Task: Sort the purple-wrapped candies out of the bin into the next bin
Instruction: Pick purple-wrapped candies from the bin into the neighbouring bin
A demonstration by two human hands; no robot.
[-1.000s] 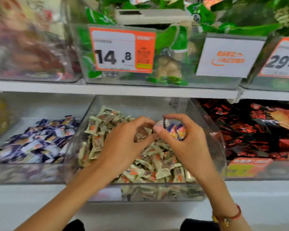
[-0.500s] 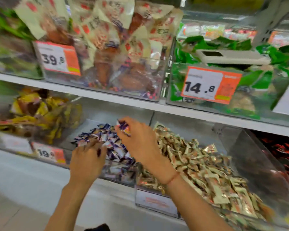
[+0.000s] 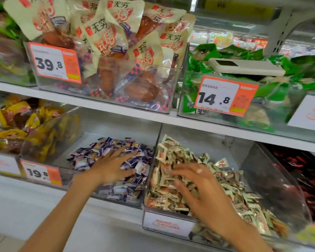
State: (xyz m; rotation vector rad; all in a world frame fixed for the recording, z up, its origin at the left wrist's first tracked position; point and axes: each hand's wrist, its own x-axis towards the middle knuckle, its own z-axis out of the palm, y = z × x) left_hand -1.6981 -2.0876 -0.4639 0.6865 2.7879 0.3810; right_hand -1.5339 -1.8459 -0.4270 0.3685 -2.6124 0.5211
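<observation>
On the lower shelf (image 3: 116, 113), a bin of yellow-wrapped snacks (image 3: 16, 124) sits far left. Beside it at 3 o'clock, the clear bin (image 3: 91, 194) holds the purple-wrapped candies (image 3: 102, 150). The left hand (image 3: 111, 166) lies flat on that heap, fingers (image 3: 124, 151) spread and straight toward 1 o'clock, touching candies and pinching none. In the adjoining bin (image 3: 273, 180), over cream-wrapped candies (image 3: 171, 153), the right hand (image 3: 202, 186) has loosely spread fingers (image 3: 182, 171) pointing toward 10 o'clock; blur hides any pinch.
</observation>
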